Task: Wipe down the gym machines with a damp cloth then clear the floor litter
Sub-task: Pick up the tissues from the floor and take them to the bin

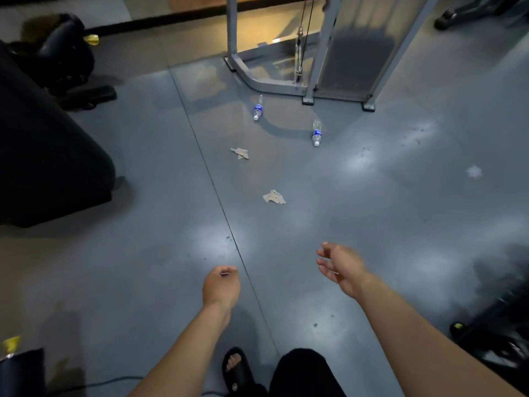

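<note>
Litter lies on the grey floor ahead of me. A crumpled paper scrap [274, 197] is nearest, and a second scrap [240, 153] lies farther back. Two clear plastic bottles with blue labels lie beyond them, one on the left [258, 109] and one on the right [317, 133]. A white crumpled piece [474, 171] sits off to the right. My left hand [221, 285] hangs low with its fingers loosely curled and holds nothing. My right hand [339, 267] is held out with relaxed fingers and is empty. No cloth is in view.
A grey steel cable machine frame [310, 84] stands at the back. A dark padded machine [43, 144] fills the left side. More dark equipment [498, 325] sits at the lower right. Yellow wrappers lie at the back left [92, 39] and lower left [11, 342].
</note>
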